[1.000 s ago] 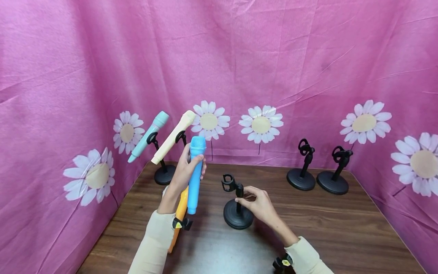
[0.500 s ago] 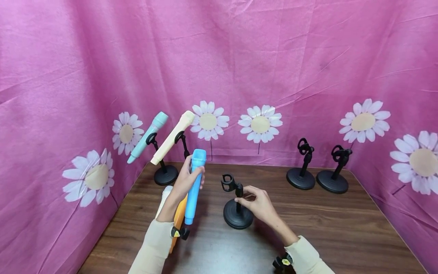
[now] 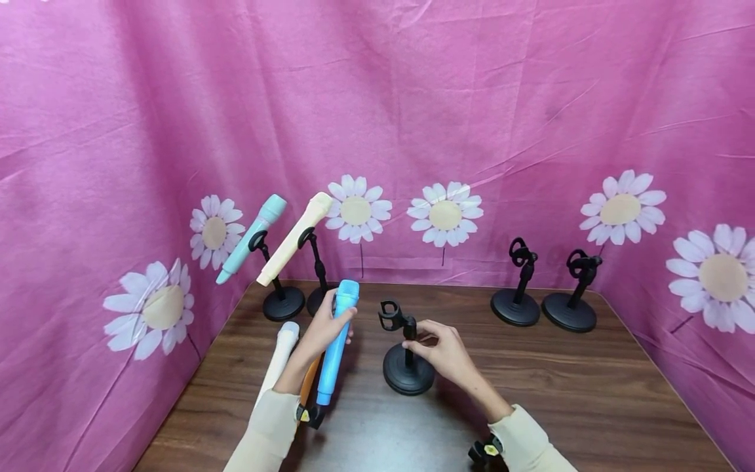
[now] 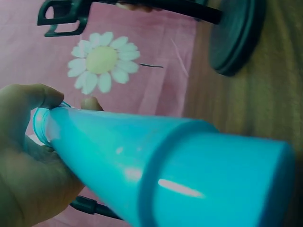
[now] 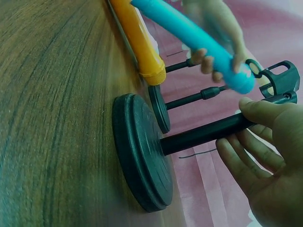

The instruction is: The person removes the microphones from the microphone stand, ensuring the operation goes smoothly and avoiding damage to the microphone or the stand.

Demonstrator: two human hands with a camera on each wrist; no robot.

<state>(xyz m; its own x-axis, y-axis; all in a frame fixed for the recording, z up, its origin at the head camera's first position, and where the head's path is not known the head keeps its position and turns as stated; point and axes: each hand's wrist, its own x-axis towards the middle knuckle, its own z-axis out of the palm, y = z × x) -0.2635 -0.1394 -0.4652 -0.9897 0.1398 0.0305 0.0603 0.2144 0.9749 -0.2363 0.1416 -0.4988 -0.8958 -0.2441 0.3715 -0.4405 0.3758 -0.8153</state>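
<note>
A blue microphone (image 3: 335, 351) is gripped near its head by my left hand (image 3: 321, 331), tilted with the head up and away from me. In the left wrist view its tail end (image 4: 222, 170) fills the foreground. My right hand (image 3: 445, 351) pinches the post of a black microphone stand (image 3: 409, 370) between thumb and fingers; the stand's round base is on the table. Its clip (image 3: 390, 316) points left toward the blue microphone, apart from it, with nothing in it. Under my left forearm lie an orange microphone (image 5: 142, 47), partly hidden, and a white microphone (image 3: 282, 354).
At the back left, a mint microphone (image 3: 250, 239) and a cream microphone (image 3: 295, 239) sit tilted in black stands. Two more black stands (image 3: 516, 307) (image 3: 570, 311), their clips holding nothing, are at the back right. Pink flowered cloth (image 3: 383, 98) hangs around the wooden table (image 3: 590, 393).
My left hand has lowered the blue microphone toward the table and nearer me, uncovering more of the white microphone and the cream one's stand. The right hand keeps its hold on the stand.
</note>
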